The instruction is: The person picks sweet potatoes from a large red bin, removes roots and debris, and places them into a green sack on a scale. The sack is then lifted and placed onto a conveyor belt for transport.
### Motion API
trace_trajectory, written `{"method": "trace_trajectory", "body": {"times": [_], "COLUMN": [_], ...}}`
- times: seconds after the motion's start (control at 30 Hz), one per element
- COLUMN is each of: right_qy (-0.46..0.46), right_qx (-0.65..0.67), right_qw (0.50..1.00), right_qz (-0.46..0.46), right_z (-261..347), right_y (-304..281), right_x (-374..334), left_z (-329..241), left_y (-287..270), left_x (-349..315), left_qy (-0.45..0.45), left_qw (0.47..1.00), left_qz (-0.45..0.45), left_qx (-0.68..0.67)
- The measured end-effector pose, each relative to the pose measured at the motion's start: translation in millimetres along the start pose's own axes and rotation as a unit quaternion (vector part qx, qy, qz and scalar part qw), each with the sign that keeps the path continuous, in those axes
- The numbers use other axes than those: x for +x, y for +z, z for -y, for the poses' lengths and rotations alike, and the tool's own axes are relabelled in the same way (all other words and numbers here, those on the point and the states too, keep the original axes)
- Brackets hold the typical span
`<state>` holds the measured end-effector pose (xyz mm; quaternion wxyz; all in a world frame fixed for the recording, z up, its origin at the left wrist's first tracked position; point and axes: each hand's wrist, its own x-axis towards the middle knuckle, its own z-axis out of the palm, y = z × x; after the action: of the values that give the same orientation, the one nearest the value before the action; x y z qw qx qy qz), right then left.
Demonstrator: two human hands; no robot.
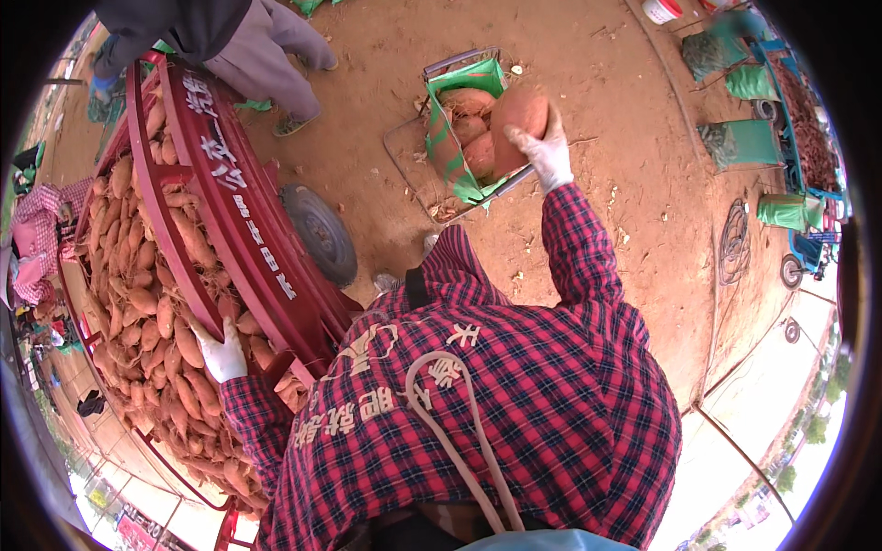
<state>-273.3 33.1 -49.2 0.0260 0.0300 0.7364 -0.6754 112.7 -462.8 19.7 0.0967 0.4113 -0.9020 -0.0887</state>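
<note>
In the head view, a large sweet potato is gripped right now, clasped from its right side by the white-gloved right hand, and it is held out to the right of the red cart. Right over the mouth of a green bag it is poised, that bag being set on bare earth, well to the right of the cart and ringed by a metal frame. Whether the bag's other sweet potatoes are touched by it cannot be told.

And to the cart itself: it is heaped with a great pile of sweet potatoes! The left hand, gloved in white too, is laid at the cart's inner rail, thumb and finger spread beside the load; whether anything is gripped there cannot be told, as the fingertips are partly lost among the sweet potatoes.

Beside the cart's far end another person in grey trousers is seen, and just right of its side panel a dark wheel is shown. Far to the cart's right, a coiled cable is spotted on the ground, and beyond that a blue vehicle is flanked by more green bags.
</note>
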Motion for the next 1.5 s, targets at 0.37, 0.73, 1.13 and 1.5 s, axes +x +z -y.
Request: {"method": "trace_trajectory", "body": {"times": [0.37,0.73,1.13,1.5], "right_qy": [-0.184,0.033,0.026,0.066], "right_qx": [-0.456,-0.550,-0.721,-0.657], "right_qw": [0.870,0.828,0.692,0.741], "right_qz": [0.013,0.104,0.039,0.121], "right_z": [-59,-146,-177,-145], "right_y": [-6,-27,36,26], "right_x": [113,112,129,181], "left_z": [-54,-50,-51,-102], "left_y": [-9,-9,-11,-18], "left_x": [-3,-14,-24,-13], "left_qy": [-0.095,-0.116,-0.068,-0.116], "left_qw": [0.995,0.991,0.995,0.993], "left_qz": [-0.007,0.003,-0.015,0.001], "left_qx": [0.037,0.070,0.075,-0.015]}}
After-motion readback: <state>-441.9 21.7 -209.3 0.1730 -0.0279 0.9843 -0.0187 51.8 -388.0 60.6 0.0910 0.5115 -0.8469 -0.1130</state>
